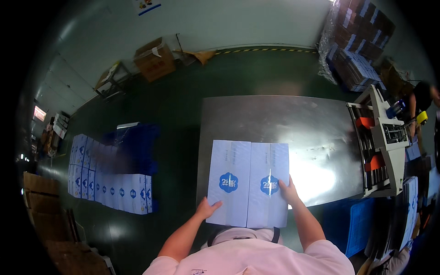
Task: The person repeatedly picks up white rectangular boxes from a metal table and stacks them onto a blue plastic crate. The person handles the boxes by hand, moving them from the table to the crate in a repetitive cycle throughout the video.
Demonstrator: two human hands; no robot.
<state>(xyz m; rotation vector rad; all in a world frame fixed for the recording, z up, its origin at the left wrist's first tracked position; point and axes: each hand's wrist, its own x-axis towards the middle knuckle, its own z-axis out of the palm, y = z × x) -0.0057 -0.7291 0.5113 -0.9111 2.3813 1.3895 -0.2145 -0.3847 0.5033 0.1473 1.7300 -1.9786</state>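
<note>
Two pale bluish-white cartons with blue flower-shaped emblems lie side by side, their long edges touching, at the near left part of a metal table. Their near ends reach my waist. My left hand (208,209) grips the outer side of the left carton (229,204) near its lower corner, thumb over the top face. On the outer side of the right carton (267,208), higher up, my right hand (288,190) presses with its thumb on top. Together the hands clasp the pair; the fingers below the edges are hidden.
The metal table (275,117) ends at a roller carton-sealing machine (382,137) on the right, where a person's arm (413,107) shows. Left stand rows of similar cartons (121,192) beside a blue pallet (140,142). A blue crate (360,224) sits at lower right, a brown box (155,62) behind.
</note>
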